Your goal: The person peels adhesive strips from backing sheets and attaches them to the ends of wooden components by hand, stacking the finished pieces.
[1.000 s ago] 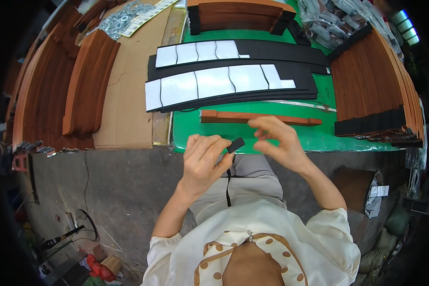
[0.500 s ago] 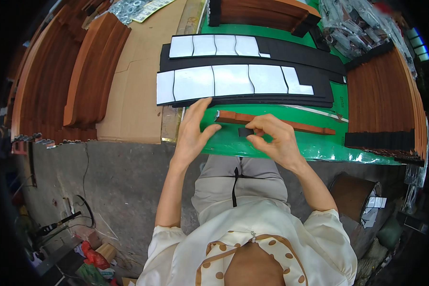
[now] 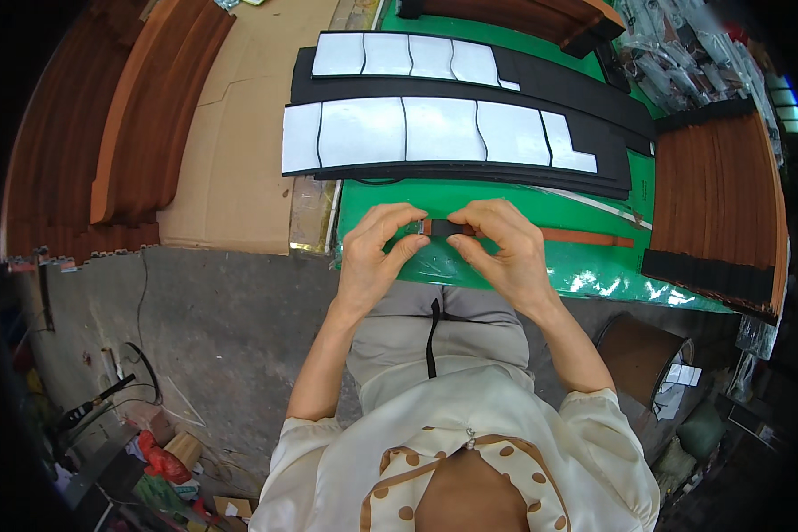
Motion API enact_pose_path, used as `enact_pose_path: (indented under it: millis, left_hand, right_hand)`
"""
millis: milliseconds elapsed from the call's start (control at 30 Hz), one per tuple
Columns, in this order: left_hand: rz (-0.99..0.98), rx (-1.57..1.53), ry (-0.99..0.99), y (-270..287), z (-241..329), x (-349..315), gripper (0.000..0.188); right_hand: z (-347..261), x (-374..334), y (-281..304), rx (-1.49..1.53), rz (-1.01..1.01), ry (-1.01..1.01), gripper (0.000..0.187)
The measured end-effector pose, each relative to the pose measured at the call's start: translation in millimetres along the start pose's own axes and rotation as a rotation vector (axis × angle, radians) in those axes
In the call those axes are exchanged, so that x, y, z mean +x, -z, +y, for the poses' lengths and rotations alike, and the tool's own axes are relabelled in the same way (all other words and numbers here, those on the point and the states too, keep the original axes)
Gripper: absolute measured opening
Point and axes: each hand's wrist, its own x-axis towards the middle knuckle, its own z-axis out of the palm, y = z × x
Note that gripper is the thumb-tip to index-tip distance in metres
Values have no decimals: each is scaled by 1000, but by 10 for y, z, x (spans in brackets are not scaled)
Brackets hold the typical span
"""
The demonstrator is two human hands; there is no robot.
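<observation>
A long reddish-brown wood-grain strip lies across the green table surface in front of me. My left hand pinches its silvery left end between thumb and fingertips. My right hand grips a small black rectangular piece against the strip, right beside that end. Only the part of the black piece between my two hands shows; my right fingers cover the rest. Beyond my hands lie black sheets with a white-backed row of cut pieces on top.
Brown strips with black ends are stacked at the right, and more brown strips at the left beside brown cardboard. Plastic-bagged parts lie at the back right. A round brown bin stands below the table.
My left hand has moved right and closed on the strip's end. My right hand has brought the black piece onto the strip, and the strip sits slightly closer to me. The view has shifted a little.
</observation>
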Motion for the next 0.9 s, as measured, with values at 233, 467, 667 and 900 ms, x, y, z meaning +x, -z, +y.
enact_pose_path:
  millis: [233,467,667,900]
  left_hand:
    - [-9,9,-8,-9,-40,10,26]
    - [-18,49,-42,5,-37,13,25]
    - [-25,68,-38,8,-21,14,25]
    - [-20,69,-35,8,-16,17,25]
  right_hand:
    - [17,0,-54,-49,1,2,23]
    - [24,10,-62,-55,1,7,23]
    - [19,18,-67,-55,-3,3,22]
    - [27,32,-70,-55,-4,6,22]
